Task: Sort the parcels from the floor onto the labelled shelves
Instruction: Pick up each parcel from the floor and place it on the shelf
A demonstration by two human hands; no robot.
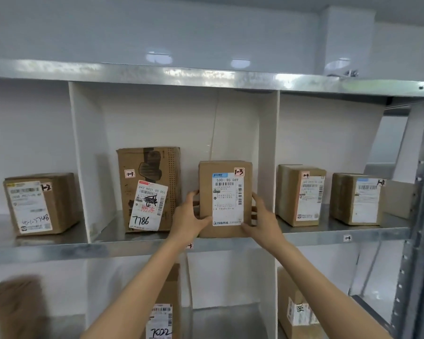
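Firmly, the fingers [194,194] of the left hand [190,216] curl round the left edge of an upright brown cardboard parcel [225,199] bearing a white shipping label and a handwritten "1-3" tag. The right hand [263,220] clamps the opposite edge, and both thumbs press on the front face near the label's lower corners. The parcel appears to rest at the front lip of the grey galvanised metal shelf [108,252], in the middle compartment. It stands between a taller, scuffed brown carton inked "7786" [148,189], also tagged "1-3", and the white divider panel [267,152] on its right. The placement looks nearly complete. Doing it well likely means sliding the box straight back until its base sits wholly on the metal, label facing out and clear of carton and divider. Both hands would then let go together so it does not tip forward. The small white tag on the shelf edge [189,245] is half covered by the left wrist and cannot be read. A lower-shelf parcel inked "7022" [162,321] is cut off by the frame, a blurred brown shape [12,309] at lower left cannot be identified, and the floor is out of view.
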